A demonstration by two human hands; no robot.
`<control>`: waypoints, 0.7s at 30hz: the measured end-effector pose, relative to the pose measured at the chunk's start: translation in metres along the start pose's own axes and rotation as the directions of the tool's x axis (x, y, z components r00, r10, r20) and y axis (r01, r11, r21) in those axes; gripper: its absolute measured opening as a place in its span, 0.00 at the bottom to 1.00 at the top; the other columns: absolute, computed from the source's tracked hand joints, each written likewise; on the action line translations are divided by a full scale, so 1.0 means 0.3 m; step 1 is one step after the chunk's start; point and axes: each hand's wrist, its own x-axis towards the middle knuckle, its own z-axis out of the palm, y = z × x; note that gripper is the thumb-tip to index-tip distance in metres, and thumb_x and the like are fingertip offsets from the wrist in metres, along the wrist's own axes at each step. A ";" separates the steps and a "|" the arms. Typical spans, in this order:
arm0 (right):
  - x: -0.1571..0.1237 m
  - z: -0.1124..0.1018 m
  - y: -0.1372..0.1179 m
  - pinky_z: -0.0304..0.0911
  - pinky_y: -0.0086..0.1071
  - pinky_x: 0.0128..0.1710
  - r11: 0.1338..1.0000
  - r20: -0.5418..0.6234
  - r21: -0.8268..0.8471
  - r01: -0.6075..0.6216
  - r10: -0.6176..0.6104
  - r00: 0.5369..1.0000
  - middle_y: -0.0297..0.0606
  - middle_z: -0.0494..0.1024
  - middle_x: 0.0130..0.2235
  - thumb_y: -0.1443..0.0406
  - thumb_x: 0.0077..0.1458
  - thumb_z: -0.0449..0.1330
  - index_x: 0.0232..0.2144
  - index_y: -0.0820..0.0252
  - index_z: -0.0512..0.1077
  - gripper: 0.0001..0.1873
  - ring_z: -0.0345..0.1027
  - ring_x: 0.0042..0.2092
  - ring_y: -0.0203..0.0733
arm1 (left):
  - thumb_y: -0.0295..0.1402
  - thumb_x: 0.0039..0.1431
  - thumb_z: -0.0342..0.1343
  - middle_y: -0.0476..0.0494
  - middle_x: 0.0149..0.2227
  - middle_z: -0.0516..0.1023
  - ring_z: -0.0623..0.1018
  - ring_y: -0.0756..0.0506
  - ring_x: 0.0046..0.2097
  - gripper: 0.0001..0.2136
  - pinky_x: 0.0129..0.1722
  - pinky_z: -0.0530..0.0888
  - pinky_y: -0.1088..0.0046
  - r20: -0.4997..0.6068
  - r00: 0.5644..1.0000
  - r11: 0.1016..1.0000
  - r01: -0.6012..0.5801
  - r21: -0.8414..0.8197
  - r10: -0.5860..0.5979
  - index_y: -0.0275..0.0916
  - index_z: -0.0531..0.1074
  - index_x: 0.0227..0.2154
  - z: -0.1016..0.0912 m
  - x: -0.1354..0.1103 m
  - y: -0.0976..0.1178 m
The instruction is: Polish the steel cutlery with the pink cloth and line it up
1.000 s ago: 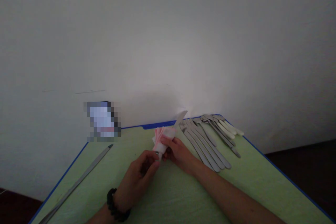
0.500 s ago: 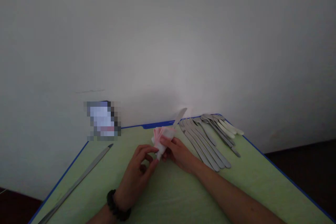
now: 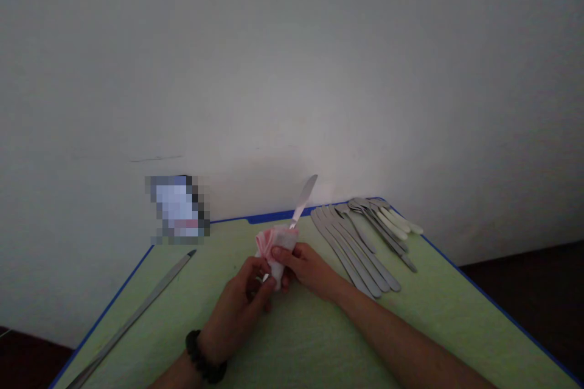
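A table knife [image 3: 305, 197] slants up and away over the middle of the table, its blade bare. A pink-and-white cloth [image 3: 281, 238] is wrapped around its handle. My right hand [image 3: 309, 268] grips the cloth from the right, thumb on top and fingers underneath. My left hand [image 3: 244, 301], with a dark beaded bracelet at the wrist, pinches the lower end of the handle, where a bit of metal shows between the fingers. The cloth and fingers hide most of the handle.
Several table knives [image 3: 353, 255] lie side by side to the right, beside forks and spoons [image 3: 392, 237], some with white handles. A long metal strip [image 3: 137, 313] lies at the left. A blurred phone [image 3: 177, 206] leans on the wall behind the green table [image 3: 310, 346].
The knife and cloth have shifted slightly left, and more of the blade shows above the cloth. My left fingers have closed in at the handle's end; my right hand has moved a little left.
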 end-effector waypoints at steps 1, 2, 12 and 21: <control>-0.001 0.001 0.001 0.58 0.27 0.20 1.000 -0.004 -0.012 0.002 -0.002 1.000 0.32 0.72 0.19 0.47 0.48 0.59 0.21 0.62 0.69 0.23 0.61 0.18 0.31 | 0.41 0.61 0.49 0.51 0.30 0.72 0.71 0.52 0.25 0.09 0.26 0.68 0.76 0.015 1.000 1.000 -0.011 -0.015 0.011 0.40 0.62 0.35 0.000 0.000 0.003; -0.001 0.003 0.001 0.57 0.27 0.20 1.000 -0.007 -0.021 0.005 -0.005 1.000 0.33 0.72 0.19 0.47 0.49 0.59 0.21 0.62 0.69 0.24 0.61 0.18 0.31 | 0.42 0.62 0.47 0.51 0.30 0.71 0.71 0.52 0.25 0.10 0.25 0.68 0.77 0.030 0.999 0.999 -0.023 -0.034 0.024 0.40 0.62 0.34 -0.001 0.000 0.006; 0.027 0.009 0.002 0.56 0.27 0.20 0.921 -0.326 0.372 0.114 0.015 0.945 0.28 0.65 0.18 0.46 0.42 0.64 0.23 0.60 0.66 0.23 0.56 0.20 0.30 | 0.44 0.64 0.45 0.54 0.26 0.68 0.67 0.53 0.23 0.15 0.23 0.64 0.78 0.177 0.984 0.993 0.013 -0.117 0.008 0.40 0.57 0.47 -0.013 -0.007 -0.016; 0.028 0.015 0.010 0.56 0.27 0.20 0.941 -0.328 0.310 0.137 -0.029 0.944 0.30 0.67 0.20 0.48 0.46 0.62 0.26 0.62 0.67 0.22 0.58 0.20 0.31 | 0.36 0.58 0.51 0.45 0.38 0.74 0.74 0.47 0.34 0.15 0.31 0.69 0.74 0.049 0.998 0.993 -0.039 0.109 0.034 0.41 0.61 0.48 0.003 -0.016 0.001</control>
